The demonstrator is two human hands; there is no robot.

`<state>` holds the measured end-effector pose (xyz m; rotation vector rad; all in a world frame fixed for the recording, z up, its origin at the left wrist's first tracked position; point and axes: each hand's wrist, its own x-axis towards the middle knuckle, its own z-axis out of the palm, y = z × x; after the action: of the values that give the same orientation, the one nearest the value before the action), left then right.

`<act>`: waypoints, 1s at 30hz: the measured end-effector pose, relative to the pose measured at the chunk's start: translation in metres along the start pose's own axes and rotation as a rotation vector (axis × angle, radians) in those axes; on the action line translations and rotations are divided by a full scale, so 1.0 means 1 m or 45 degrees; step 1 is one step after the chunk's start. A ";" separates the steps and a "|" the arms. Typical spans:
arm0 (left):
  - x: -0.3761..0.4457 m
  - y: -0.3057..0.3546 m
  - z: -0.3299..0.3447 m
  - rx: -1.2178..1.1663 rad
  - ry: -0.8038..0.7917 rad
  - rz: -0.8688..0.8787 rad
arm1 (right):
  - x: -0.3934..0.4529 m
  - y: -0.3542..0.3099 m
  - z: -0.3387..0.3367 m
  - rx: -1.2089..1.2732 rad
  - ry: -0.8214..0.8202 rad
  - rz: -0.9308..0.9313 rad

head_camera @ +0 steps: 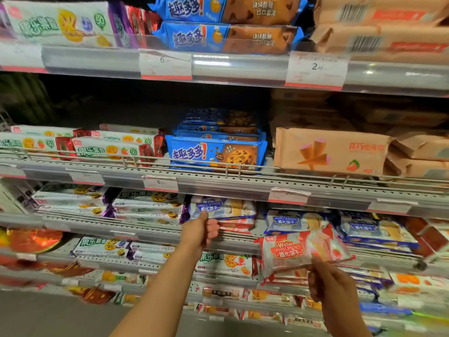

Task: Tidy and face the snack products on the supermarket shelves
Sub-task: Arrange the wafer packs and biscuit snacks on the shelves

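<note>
My left hand [201, 231] reaches up to the third shelf and grips the lower left corner of a blue wafer biscuit pack [226, 209] that lies on top of a red pack [237, 226]. My right hand [330, 279] pinches the bottom edge of a red strawberry wafer pack [301, 249] and holds it in the air in front of the shelf, face towards me. Behind it more blue wafer packs [289, 221] lie on the same shelf.
Blue chocolate-chip cookie packs [216, 154] and peach cone-wafer packs [330, 152] fill the shelf above, behind a wire rail [233, 166]. White fruit-biscuit packs [145, 203] lie to the left. Lower shelves [170, 271] hold more mixed packs. Price tags [315, 69] hang on the shelf edges.
</note>
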<state>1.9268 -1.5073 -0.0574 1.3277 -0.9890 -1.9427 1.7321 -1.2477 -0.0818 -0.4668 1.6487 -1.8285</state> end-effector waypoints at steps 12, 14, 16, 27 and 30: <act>-0.027 -0.041 -0.113 -0.213 0.063 0.114 | 0.005 -0.020 0.074 -0.002 -0.010 -0.013; -0.037 -0.043 -0.139 -0.234 0.115 0.140 | 0.006 -0.013 0.099 0.029 -0.028 0.017; -0.046 -0.041 -0.158 -0.234 0.170 0.183 | 0.011 -0.005 0.126 0.056 -0.017 0.067; -0.087 -0.038 -0.208 -0.242 0.324 0.272 | 0.053 0.016 0.225 0.050 -0.054 0.284; -0.088 -0.040 -0.204 -0.223 0.323 0.265 | 0.061 0.010 0.225 0.103 -0.198 0.384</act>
<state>2.1461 -1.4666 -0.0922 1.2790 -0.7811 -1.6193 1.8323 -1.4583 -0.0656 -0.2986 1.4475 -1.5878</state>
